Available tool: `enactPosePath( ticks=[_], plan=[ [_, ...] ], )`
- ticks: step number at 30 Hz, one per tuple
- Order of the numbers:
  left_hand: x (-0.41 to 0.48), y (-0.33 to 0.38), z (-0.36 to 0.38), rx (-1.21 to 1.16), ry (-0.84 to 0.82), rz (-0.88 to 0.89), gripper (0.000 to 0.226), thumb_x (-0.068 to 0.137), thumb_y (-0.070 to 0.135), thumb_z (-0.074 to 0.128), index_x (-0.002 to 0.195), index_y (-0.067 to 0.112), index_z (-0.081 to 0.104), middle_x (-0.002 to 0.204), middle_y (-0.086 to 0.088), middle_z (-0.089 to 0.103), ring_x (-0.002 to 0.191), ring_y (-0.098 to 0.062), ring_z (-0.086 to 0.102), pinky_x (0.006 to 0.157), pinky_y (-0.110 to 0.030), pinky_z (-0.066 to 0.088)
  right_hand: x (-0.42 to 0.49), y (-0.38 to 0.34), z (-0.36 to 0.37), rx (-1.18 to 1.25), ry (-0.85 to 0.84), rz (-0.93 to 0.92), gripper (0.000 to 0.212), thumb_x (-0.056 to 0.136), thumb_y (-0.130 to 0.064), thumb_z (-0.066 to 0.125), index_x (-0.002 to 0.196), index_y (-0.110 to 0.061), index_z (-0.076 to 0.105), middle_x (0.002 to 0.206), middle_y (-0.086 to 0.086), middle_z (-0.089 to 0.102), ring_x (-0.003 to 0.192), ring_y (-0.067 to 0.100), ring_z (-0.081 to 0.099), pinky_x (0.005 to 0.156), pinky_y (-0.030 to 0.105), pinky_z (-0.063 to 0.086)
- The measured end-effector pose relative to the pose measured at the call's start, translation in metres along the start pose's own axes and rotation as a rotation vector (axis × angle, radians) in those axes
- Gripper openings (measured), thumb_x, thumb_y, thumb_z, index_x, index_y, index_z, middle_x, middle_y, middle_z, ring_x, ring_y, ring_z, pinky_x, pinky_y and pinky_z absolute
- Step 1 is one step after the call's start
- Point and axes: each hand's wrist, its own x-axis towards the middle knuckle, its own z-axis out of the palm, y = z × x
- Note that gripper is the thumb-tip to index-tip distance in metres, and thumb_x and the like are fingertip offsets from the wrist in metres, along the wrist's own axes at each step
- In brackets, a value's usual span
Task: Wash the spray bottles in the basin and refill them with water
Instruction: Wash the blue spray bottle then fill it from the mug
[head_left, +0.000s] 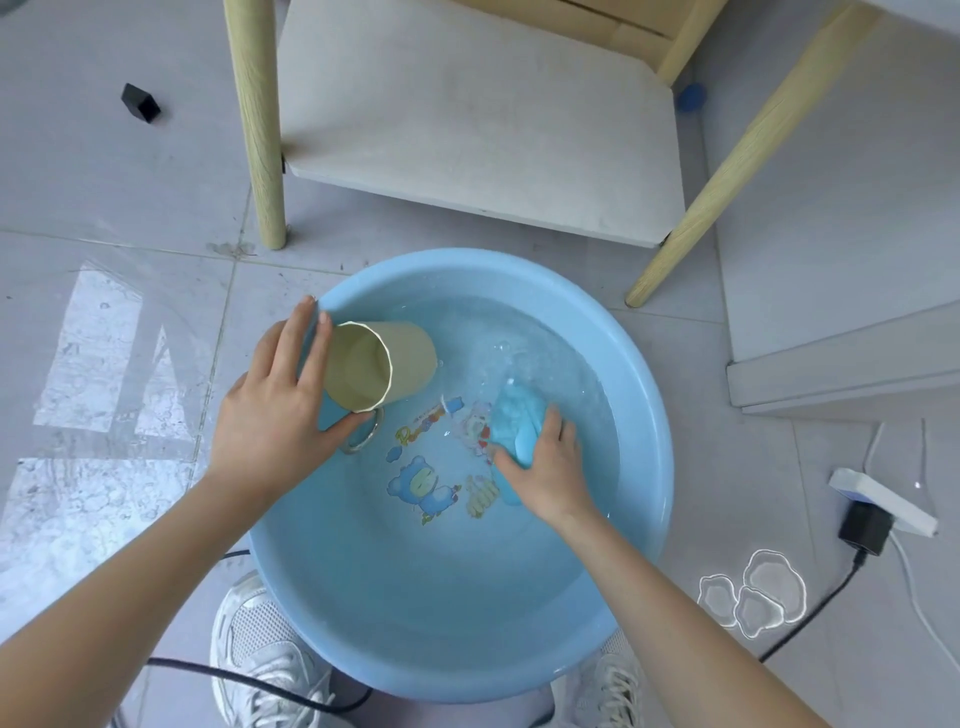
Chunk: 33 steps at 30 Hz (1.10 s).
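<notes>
A round light-blue basin (644, 415) with shallow water and cartoon prints on its bottom stands on the floor between my feet. My left hand (275, 410) grips a beige cup (382, 364), tipped on its side at the basin's left rim, its mouth facing me. A small ring-shaped part (366, 441) lies under the cup. My right hand (548, 467) is closed on a translucent blue bottle (514, 426) lying in the water at the right side of the basin. Bubbles and ripples show just beyond the bottle.
A wooden chair (483, 119) with pale legs stands just beyond the basin. A white power strip (883, 501) with a black plug and cables lies on the floor at the right, water puddles (753, 592) near it. A black block (140, 102) sits far left. A wet patch covers the left tiles.
</notes>
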Motion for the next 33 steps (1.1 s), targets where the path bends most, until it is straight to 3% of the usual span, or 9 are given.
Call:
enactPosePath(
  ticks=[10,14,19,33],
  plan=[
    [0.0007,-0.0013,0.0031,0.007,0.027,0.008,0.09,0.077,0.05,0.071,0.144,0.001,0.035,0.151,-0.015,0.033,0.129,-0.035,0.037,0.057,-0.047,0.054,0.0011,-0.0005,0.0,0.006,-0.011,-0.004,0.09,0.085,-0.044,0.064,0.147,-0.004,0.013,0.14,0.013,0.029,0.129,0.031,0.031,0.105,0.034,0.028],
    [0.0008,-0.0035,0.004,0.025,0.039,0.016,0.086,0.082,0.055,0.061,0.145,0.002,0.034,0.152,-0.014,0.031,0.13,-0.034,0.037,0.058,-0.046,0.055,0.0,-0.0006,0.0006,0.016,-0.005,-0.007,0.092,0.085,-0.046,0.065,0.148,-0.005,0.012,0.139,0.012,0.029,0.13,0.032,0.031,0.105,0.034,0.028],
    [-0.0001,-0.0019,0.0033,0.014,0.015,0.001,0.093,0.073,0.047,0.075,0.144,0.001,0.036,0.151,-0.015,0.033,0.129,-0.034,0.038,0.059,-0.047,0.055,0.0003,-0.0016,0.0011,0.008,-0.006,-0.009,0.092,0.085,-0.046,0.065,0.148,-0.006,0.012,0.14,0.013,0.03,0.128,0.031,0.03,0.104,0.035,0.029],
    [-0.0005,-0.001,0.0018,0.005,0.003,-0.012,0.094,0.072,0.048,0.075,0.144,0.002,0.035,0.152,-0.013,0.032,0.129,-0.034,0.038,0.058,-0.047,0.054,0.0013,-0.0018,0.0011,0.035,-0.012,0.009,0.092,0.085,-0.046,0.064,0.148,-0.006,0.011,0.14,0.013,0.029,0.131,0.032,0.029,0.106,0.035,0.028]
  ],
)
